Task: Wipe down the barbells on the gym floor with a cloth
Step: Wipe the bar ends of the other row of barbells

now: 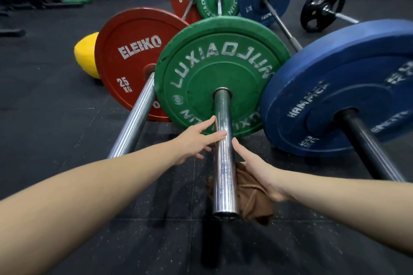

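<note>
The middle barbell's chrome sleeve (pixel 223 158) points toward me from a green plate (pixel 214 69). My left hand (pixel 196 140) reaches in from the left with straight fingers, its thumb resting on the sleeve. My right hand (pixel 254 167) is against the sleeve's right side, index finger stretched forward, and holds a brown cloth (pixel 250 198). The cloth hangs below the palm and passes under the sleeve, showing a little on the left. Beside it lie a red-plated barbell (pixel 134 123) on the left and a blue-plated barbell (pixel 368 147) with a black sleeve on the right.
A yellow ball (pixel 86 53) sits behind the red plate. The far plates of the three bars stand at the back, with a black-plated bar (pixel 321 6) to the right. Racks and machines line the rear. The floor is dark rubber.
</note>
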The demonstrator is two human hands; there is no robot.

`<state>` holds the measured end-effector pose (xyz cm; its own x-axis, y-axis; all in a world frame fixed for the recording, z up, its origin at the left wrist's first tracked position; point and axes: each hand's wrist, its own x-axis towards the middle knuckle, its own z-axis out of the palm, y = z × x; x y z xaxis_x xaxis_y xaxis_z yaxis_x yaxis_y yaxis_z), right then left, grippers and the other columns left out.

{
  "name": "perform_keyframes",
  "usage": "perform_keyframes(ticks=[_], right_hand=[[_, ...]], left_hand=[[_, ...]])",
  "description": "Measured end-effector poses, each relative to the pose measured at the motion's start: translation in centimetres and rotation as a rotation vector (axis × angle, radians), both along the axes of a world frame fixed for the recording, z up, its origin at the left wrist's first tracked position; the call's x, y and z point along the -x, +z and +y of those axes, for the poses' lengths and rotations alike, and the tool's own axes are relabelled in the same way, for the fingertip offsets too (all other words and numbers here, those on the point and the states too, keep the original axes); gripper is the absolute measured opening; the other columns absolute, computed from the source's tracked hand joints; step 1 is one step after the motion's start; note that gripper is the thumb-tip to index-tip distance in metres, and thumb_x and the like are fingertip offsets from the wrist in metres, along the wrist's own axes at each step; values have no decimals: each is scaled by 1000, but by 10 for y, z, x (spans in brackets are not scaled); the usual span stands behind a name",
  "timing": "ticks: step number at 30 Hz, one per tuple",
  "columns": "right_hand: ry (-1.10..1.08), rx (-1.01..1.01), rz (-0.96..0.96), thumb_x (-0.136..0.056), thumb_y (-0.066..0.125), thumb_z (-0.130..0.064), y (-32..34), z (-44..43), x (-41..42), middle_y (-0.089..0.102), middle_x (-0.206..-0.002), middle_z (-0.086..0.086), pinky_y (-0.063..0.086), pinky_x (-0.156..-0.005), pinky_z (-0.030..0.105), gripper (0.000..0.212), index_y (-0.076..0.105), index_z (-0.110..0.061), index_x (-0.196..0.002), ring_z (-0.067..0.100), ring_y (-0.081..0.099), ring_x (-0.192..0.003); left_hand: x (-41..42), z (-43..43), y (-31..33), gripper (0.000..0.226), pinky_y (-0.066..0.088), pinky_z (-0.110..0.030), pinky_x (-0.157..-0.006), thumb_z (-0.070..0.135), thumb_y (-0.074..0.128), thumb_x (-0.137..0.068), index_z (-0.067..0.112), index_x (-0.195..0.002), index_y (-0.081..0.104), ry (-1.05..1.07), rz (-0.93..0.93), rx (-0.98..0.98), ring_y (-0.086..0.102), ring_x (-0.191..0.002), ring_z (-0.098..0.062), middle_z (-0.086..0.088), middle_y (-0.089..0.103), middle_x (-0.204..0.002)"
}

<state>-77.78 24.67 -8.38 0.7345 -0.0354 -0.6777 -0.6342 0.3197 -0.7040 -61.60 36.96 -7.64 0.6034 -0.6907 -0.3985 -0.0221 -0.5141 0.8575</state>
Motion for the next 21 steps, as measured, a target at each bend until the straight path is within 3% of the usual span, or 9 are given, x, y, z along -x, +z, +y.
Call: perform_keyframes(ticks=[6, 9, 11, 13, 16, 21], right_hand=[[-138, -15, -53, -85, 44, -85, -3, 10, -2, 74, -120, 15, 54, -101, 46, 85, 65, -19, -133, 30, 72, -106], [-100, -51, -113, -99, 38, -68, 3, 19, 8, 69, -130, 11, 61, -81, 30, 67, 59, -19, -140, 23, 74, -99], [-136, -52, -164, -107, 34, -51, 9, 23, 13, 60, -142, 14, 58, -71, 18, 58, 52, -12, -145, 15, 68, -92], [-113, -31, -133, -103, 36, -60, 4, 21, 15, 63, -139, 16, 59, -78, 20, 68, 54, -9, -144, 19, 70, -97], [-86, -40, -15, -80, 40, -90, 0, 17, 10, 72, -122, 19, 55, -101, 44, 100, 63, -8, -134, 34, 70, -112], [-150, -6, -17, -84, 36, -88, 1, 13, 2, 76, -111, 15, 59, -86, 39, 89, 69, -15, -123, 29, 75, -93]], left_hand=[[4, -1, 3, 85, 56, -39, -90, 56, 70, -90, 49, -159, 22, 13, -25, -11, 67, -104, -21, -3, 68, -129], [7, -1, 2, 84, 55, -38, -88, 56, 68, -92, 46, -161, 21, 18, -39, -14, 67, -97, -20, -3, 72, -122], [7, -2, 2, 84, 55, -40, -90, 55, 68, -93, 44, -161, 20, 19, -50, -20, 66, -95, -20, -3, 73, -119], [8, -3, 3, 83, 55, -40, -91, 54, 67, -94, 43, -161, 20, 18, -60, -25, 66, -96, -20, -3, 71, -121], [9, -3, 4, 83, 56, -36, -84, 53, 67, -94, 41, -162, 21, 17, -69, -28, 65, -96, -19, -7, 67, -129], [11, -2, 6, 83, 54, -35, -80, 51, 67, -95, 40, -162, 20, 14, -68, -25, 65, -95, -20, -10, 65, -132]])
